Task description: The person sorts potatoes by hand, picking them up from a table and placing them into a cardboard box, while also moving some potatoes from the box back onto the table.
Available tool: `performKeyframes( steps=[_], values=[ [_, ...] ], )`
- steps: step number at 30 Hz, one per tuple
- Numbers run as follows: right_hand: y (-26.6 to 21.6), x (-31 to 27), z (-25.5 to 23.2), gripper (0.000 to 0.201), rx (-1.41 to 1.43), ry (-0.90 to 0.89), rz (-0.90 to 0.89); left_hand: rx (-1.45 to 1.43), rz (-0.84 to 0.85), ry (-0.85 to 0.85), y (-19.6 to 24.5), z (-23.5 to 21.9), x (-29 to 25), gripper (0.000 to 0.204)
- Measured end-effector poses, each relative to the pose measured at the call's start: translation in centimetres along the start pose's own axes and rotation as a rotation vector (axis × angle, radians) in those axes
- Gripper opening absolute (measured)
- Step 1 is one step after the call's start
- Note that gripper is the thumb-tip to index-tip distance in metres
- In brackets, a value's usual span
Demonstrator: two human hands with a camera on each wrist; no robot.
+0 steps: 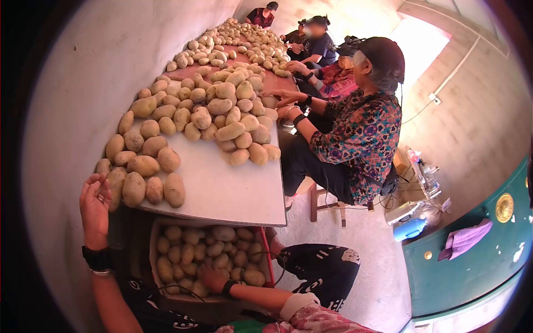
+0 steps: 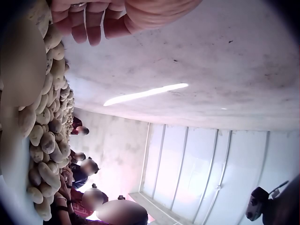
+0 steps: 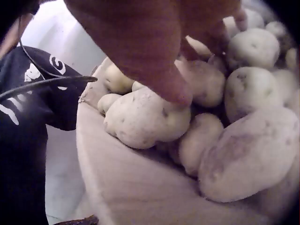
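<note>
My left hand (image 1: 95,208) is raised beside the table's near left corner, close to several potatoes (image 1: 134,189). Its fingers are slightly bent and hold nothing; in the left wrist view this hand (image 2: 122,18) hangs in front of the wall. Down in the box (image 1: 267,250), below the table edge, my right hand (image 1: 214,278) lies over potatoes (image 1: 220,261). The right wrist view shows that hand (image 3: 154,42) spread, its thumb touching a pale potato (image 3: 145,119) near the box's rim (image 3: 86,140). Its other fingertips are partly hidden among potatoes.
A large potato pile (image 1: 222,105) covers much of the long white table (image 1: 233,191). A person in a patterned shirt (image 1: 361,144) sits at its right side, with others further back. A wall (image 1: 66,111) runs along the left; a green cabinet (image 1: 472,255) stands at the right.
</note>
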State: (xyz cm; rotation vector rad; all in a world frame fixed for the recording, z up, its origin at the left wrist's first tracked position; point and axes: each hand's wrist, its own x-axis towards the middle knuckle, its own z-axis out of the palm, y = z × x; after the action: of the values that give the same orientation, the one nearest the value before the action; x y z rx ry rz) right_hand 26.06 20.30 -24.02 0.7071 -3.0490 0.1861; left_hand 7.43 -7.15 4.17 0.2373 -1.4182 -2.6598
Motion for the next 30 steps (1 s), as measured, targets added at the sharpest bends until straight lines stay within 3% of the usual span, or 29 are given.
performKeyframes(
  steps=[2, 3, 5, 6, 8, 9, 11, 16, 17, 19, 21, 26, 30],
  values=[
    [-2.0, 0.2, 0.8, 0.023, 0.023, -0.089, 0.17, -0.006, -0.004, -0.017, 0.2, 0.0, -0.1, 0.017],
    [-2.4, -0.2, 0.5, 0.023, 0.021, -0.088, 0.169, -0.008, -0.002, -0.017, 0.2, -0.1, -0.1, 0.017],
    [-3.2, -1.4, -0.6, 0.028, -0.158, 0.151, 0.002, -0.001, 0.002, -0.027, 0.0, -0.5, -0.1, 0.018],
    [-3.4, -1.4, -1.0, 0.028, -0.157, 0.149, 0.001, -0.001, 0.001, -0.025, 0.0, -0.6, -0.3, 0.018],
    [-3.3, -1.6, -1.2, 0.029, 0.002, -0.01, -0.075, -0.008, -0.005, -0.017, 0.1, -0.2, -0.3, 0.018],
    [-2.9, -1.4, -1.3, 0.029, -0.003, -0.007, -0.07, -0.011, -0.005, -0.024, 0.1, 0.0, -0.4, 0.018],
    [-2.6, -0.6, -2.2, 0.029, 0.112, -0.268, -0.249, -0.004, 0.009, -0.017, 0.0, 0.0, -0.6, 0.018],
    [-2.9, -0.1, -2.0, 0.032, 0.173, -0.283, -0.204, -0.019, 0.019, -0.014, -0.3, 0.3, -1.0, 0.017],
    [-3.2, -0.4, -0.7, 0.033, 0.159, -0.312, -0.158, -0.028, 0.017, 0.018, -0.1, 0.4, -1.2, 0.017],
    [-1.1, -0.6, 4.3, 0.031, 0.469, -0.441, -0.103, -0.036, 0.043, -0.133, -0.6, -1.2, -0.4, 0.016],
    [-1.2, -0.3, -1.2, 0.03, 0.327, -0.387, -0.218, -0.068, 0.09, -0.184, -0.5, -0.9, -1.3, 0.014],
    [-0.5, 0.3, -5.1, 0.041, 0.331, -0.308, -0.289, -0.024, 0.07, -0.029, 1.2, 1.2, -2.8, 0.014],
    [0.3, 0.6, -6.8, 0.052, 0.418, -0.489, -0.241, -0.005, 0.068, -0.013, 1.2, 1.9, -3.4, 0.014]
  ],
)
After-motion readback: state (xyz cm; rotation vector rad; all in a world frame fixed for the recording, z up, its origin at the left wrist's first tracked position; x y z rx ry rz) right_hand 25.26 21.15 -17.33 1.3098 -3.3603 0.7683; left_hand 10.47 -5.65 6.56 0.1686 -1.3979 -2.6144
